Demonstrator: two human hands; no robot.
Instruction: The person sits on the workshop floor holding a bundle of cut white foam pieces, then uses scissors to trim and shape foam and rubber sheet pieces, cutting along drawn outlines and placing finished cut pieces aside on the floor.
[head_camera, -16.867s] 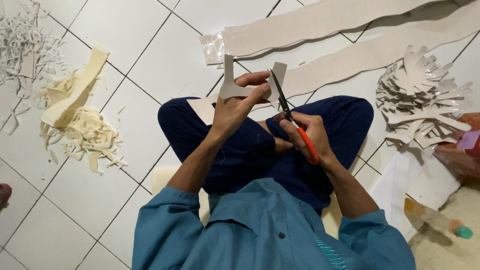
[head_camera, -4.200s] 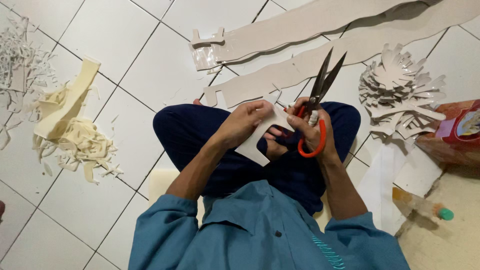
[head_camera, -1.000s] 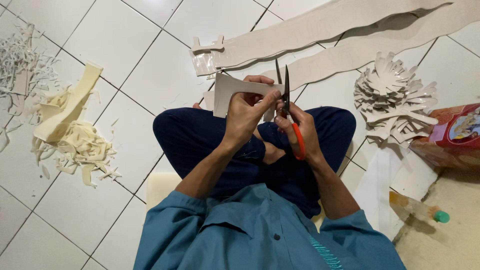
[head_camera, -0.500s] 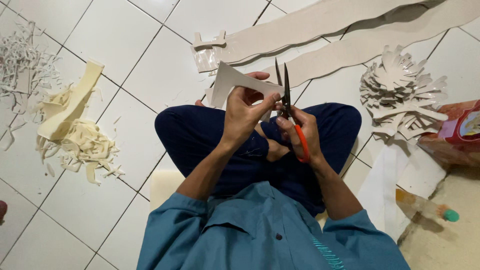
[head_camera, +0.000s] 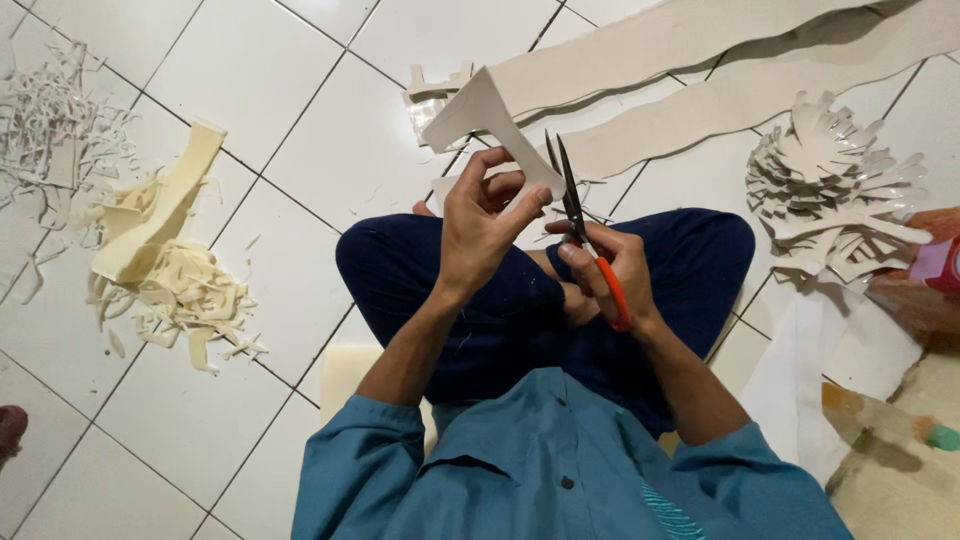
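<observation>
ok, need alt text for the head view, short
Seen from above, a seated person's left hand holds a pale grey angular card piece while the right hand works orange-handled scissors beside it. Cream offcut scraps and a stack of cut card shapes lie on the white tiled floor.

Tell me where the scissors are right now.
In the head view, the scissors are in the right hand, blades pointing up beside the grey cardboard piece held by the left hand, above the lap.
</observation>
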